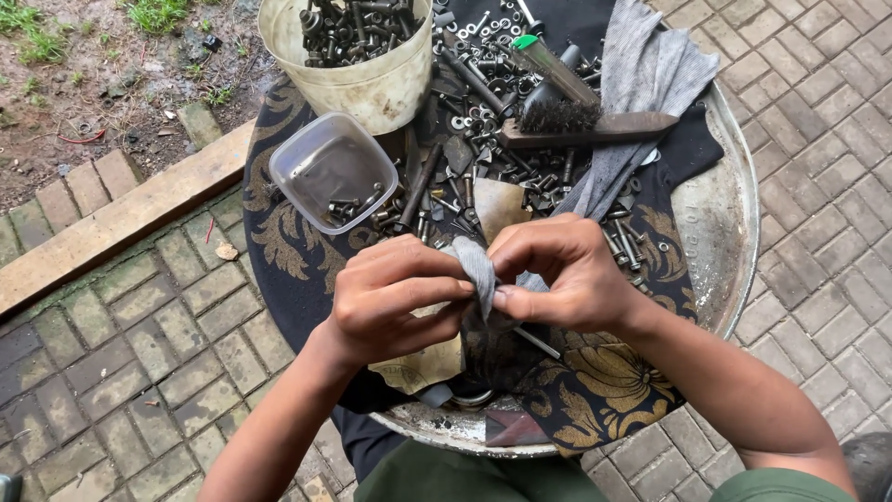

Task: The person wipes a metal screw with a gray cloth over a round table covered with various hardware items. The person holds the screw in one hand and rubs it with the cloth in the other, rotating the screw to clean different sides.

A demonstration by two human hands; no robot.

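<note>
Both hands, left [395,297] and right [557,274], pinch together on the grey cloth strip [478,270] above our round metal tray's [734,223] near edge; whatever small part it wraps may slip among loose bolts [483,139].

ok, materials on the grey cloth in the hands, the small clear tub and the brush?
Grey cloth: looks like soft knit fabric, matte; it drapes and folds, pinched by both the left hand and right hand.
Small clear tub: likely plastic, see-through and slightly cloudy; bolts show through its walls.
Brush: handle seems wood, brown and dull; bristles dark, possibly wire, can't tell.
</note>
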